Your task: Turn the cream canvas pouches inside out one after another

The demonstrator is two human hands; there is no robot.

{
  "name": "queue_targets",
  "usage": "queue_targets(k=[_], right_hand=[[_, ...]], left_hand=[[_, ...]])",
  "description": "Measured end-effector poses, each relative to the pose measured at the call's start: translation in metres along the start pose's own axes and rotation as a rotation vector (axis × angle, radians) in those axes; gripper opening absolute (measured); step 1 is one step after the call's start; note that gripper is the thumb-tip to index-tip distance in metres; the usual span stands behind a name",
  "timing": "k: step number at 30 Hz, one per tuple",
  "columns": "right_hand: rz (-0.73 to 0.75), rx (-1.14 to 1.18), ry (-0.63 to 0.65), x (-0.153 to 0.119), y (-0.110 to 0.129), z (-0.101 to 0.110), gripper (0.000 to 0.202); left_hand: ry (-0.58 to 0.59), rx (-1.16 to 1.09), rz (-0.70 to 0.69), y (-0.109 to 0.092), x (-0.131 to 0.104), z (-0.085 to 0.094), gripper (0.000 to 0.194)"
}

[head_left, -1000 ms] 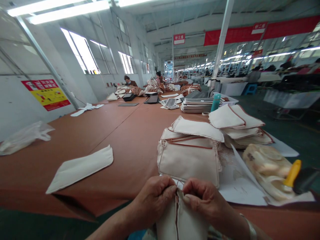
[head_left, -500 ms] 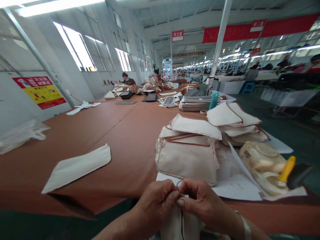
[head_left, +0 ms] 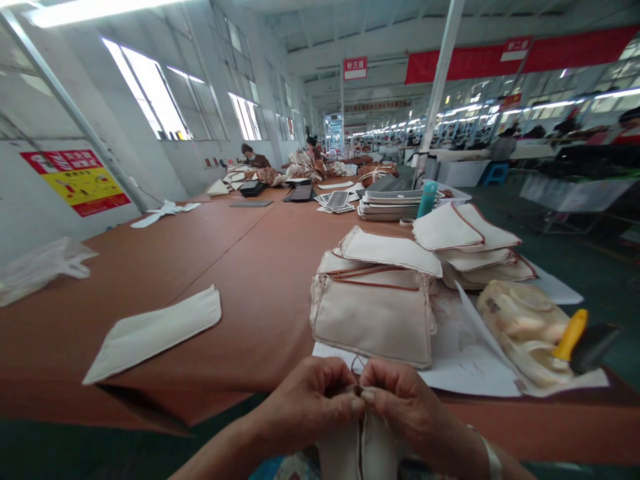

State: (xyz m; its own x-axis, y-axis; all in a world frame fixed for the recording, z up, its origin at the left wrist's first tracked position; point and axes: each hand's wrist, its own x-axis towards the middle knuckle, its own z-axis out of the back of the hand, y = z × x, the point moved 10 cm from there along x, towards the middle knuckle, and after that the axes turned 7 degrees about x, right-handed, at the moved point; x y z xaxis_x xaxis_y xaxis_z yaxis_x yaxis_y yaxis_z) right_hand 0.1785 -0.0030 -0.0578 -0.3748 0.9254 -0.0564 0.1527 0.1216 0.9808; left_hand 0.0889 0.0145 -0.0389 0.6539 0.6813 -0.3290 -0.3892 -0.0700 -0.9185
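Both hands meet at the top end of a cream fabric piece [head_left: 340,448] with a dark brown strip down its middle, held at the table's front edge. My left hand [head_left: 313,400] pinches the left side of that end between thumb and fingers. Pressed close to it, my right hand [head_left: 405,403] pinches the right side, thumbs almost touching. A thin brown thread loop [head_left: 357,364] rises between the fingertips. Just beyond lies a stack of cream fabric pieces [head_left: 373,320] with brown edging, on white paper [head_left: 470,373].
A second cream stack [head_left: 450,230] is at right, near a cut-open plastic container [head_left: 525,320] with a yellow-handled tool [head_left: 571,335]. One cream piece [head_left: 155,333] lies left on the brown table [head_left: 260,293]. A turquoise bottle [head_left: 427,199] stands behind. A person [head_left: 255,159] sits far back.
My fingers have shifted slightly at the piece's end, the two thumbs now drawn level and closer to each other. The view has moved a little; the table's things stay put.
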Motion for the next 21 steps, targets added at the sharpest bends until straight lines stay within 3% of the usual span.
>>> queue_targets(k=[4, 10, 17, 21], right_hand=[[0.047, -0.057, -0.012, -0.003, 0.002, 0.001, 0.021], [0.119, -0.266, -0.115, -0.008, 0.014, 0.004, 0.006], [0.463, -0.353, -0.054, -0.02, 0.051, -0.012, 0.016], [0.672, -0.484, 0.031, -0.031, 0.069, -0.023, 0.022]], left_hand=[[-0.018, -0.038, 0.062, 0.003, -0.001, -0.003, 0.03], [-0.141, 0.055, 0.05, -0.001, -0.007, 0.001, 0.014], [-0.083, -0.013, 0.086, 0.002, -0.006, -0.004, 0.012], [-0.05, -0.208, 0.116, 0.003, -0.009, -0.004, 0.012]])
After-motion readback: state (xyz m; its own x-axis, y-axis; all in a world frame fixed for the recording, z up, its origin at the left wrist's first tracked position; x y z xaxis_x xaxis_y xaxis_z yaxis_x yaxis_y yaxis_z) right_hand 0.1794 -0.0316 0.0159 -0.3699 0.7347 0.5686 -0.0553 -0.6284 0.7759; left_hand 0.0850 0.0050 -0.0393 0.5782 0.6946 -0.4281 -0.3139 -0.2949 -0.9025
